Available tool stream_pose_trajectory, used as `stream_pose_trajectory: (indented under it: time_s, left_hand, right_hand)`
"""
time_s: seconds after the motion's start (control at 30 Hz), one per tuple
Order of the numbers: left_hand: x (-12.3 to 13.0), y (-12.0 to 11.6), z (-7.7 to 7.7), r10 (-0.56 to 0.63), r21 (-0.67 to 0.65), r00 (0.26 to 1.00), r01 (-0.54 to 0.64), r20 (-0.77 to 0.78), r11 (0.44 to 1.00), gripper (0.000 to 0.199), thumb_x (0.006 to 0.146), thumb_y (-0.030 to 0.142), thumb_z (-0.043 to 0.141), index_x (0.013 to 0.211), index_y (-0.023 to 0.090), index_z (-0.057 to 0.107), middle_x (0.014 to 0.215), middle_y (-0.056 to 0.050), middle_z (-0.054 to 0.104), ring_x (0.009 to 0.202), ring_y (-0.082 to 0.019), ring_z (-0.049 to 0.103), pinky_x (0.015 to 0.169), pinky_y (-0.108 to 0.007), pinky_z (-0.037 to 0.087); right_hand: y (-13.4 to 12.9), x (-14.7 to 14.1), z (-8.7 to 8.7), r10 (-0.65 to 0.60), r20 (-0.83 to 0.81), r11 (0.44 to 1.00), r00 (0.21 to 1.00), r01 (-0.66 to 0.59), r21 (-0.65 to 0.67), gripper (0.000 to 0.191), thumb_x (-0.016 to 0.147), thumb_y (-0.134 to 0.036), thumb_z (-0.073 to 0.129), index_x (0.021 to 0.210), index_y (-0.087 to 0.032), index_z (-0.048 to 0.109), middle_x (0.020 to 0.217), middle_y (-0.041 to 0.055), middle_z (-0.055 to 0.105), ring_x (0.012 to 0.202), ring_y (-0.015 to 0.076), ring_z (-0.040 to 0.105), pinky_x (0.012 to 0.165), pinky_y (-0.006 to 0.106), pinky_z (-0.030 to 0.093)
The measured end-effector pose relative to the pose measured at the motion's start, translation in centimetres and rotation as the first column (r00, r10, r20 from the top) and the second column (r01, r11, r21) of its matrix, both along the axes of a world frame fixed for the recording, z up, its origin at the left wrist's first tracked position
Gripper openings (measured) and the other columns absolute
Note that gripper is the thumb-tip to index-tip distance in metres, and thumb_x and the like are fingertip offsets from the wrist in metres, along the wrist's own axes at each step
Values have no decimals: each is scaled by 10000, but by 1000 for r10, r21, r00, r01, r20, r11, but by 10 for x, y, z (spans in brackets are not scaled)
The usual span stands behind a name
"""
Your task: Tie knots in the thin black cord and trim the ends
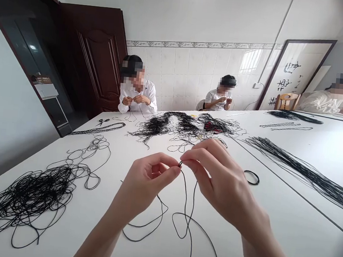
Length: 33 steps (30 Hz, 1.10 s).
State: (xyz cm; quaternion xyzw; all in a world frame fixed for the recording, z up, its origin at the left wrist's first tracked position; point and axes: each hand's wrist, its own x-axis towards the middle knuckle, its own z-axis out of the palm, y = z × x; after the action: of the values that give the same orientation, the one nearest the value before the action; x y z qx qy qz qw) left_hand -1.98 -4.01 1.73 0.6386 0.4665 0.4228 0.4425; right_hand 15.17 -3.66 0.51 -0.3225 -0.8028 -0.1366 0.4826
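Observation:
Above the white table, my left hand (151,179) pinches a thin black cord (186,186) between thumb and forefinger. Close against it, my right hand (218,177) pinches the same cord, with thumb and fingertips meeting at a small doubled part of it. From that spot the cord's loose lengths drop down and cross in loops on the tabletop between my forearms. More cord curves out from beneath my left hand. Just right of my right hand lies a black ring (251,177) of cord. My fingertips partly hide how the cord is folded.
A tangled heap of black cord (41,188) spreads at left, and more tangled cord (181,123) lies ahead. A straight bundle of cords (304,169) runs along the right. Scissors (103,122) rest near the far left edge. Several people (138,93) sit around the table (105,215).

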Motion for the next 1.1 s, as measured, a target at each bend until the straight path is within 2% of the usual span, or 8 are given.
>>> stream_pose_trajectory:
  time_s: [0.23, 0.43, 0.63, 0.77, 0.83, 0.9, 0.97, 1.1]
  left_hand:
    - [0, 4, -5, 27, -37, 984, -21, 178, 999, 150, 782, 348, 701, 724, 218, 653, 577, 45, 459, 560, -89, 387, 534, -228, 313]
    - [-5, 8, -8, -27, -34, 963, 37, 267, 999, 167, 800, 383, 701, 774, 227, 645, 611, 48, 481, 598, -82, 424, 589, -208, 366]
    - [-1, 0, -1, 47, 32, 998, -48, 53, 998, 169, 832, 387, 651, 789, 224, 638, 615, 33, 465, 588, -102, 385, 522, -225, 319]
    - [-1, -1, -5, 104, 92, 990, -96, -97, 991, 219, 851, 446, 608, 834, 232, 655, 612, 27, 459, 559, -106, 365, 469, -233, 273]
    - [-3, 0, -8, 34, 90, 990, -21, -135, 996, 219, 852, 452, 607, 825, 241, 659, 603, 34, 449, 539, -99, 353, 461, -233, 266]
    - [-5, 0, -9, -99, 59, 988, 106, -118, 993, 209, 853, 439, 610, 793, 242, 649, 602, 38, 444, 530, -95, 346, 464, -236, 267]
    - [-6, -1, -8, -180, 48, 982, 183, -56, 982, 202, 857, 422, 608, 769, 242, 630, 596, 40, 420, 539, -99, 341, 470, -240, 263]
    - [-6, -1, -4, -114, 83, 993, 111, 31, 990, 162, 858, 387, 611, 778, 247, 622, 616, 30, 429, 588, -111, 360, 489, -241, 269]
  right_hand:
    - [-5, 2, 1, -49, -141, 999, 989, 49, -4, 15, 920, -141, 556, 909, -150, 556, 837, 37, 559, 775, 133, 521, 692, 274, 454]
    - [-15, -2, 0, -33, 47, 996, 998, 37, -82, 79, 914, -181, 588, 843, -147, 583, 755, 17, 548, 695, 129, 467, 697, 301, 422]
    - [-20, 0, 0, -53, 18, 994, 998, 55, -95, 52, 918, -91, 517, 899, -124, 552, 859, 50, 541, 766, 127, 490, 737, 290, 439]
    - [-18, 5, 1, -68, 31, 998, 997, 68, -8, 86, 940, -69, 498, 926, -127, 561, 851, 46, 571, 749, 116, 517, 708, 285, 438]
    - [-13, 7, 1, -23, -22, 999, 999, 24, 30, 101, 935, -61, 510, 943, -140, 572, 850, 42, 589, 759, 115, 547, 680, 267, 448]
    - [-4, 8, 0, 50, -105, 998, 993, -54, -35, 109, 927, -75, 528, 949, -166, 584, 851, 27, 600, 761, 107, 572, 652, 241, 467]
    - [4, 7, -2, 110, -200, 967, 974, -152, -204, 84, 920, -127, 555, 915, -196, 603, 838, 4, 602, 717, 91, 586, 616, 221, 481]
    - [15, 3, -4, 174, -393, 789, 903, -367, -493, 96, 905, -241, 582, 825, -212, 627, 723, -29, 567, 535, 57, 529, 518, 207, 462]
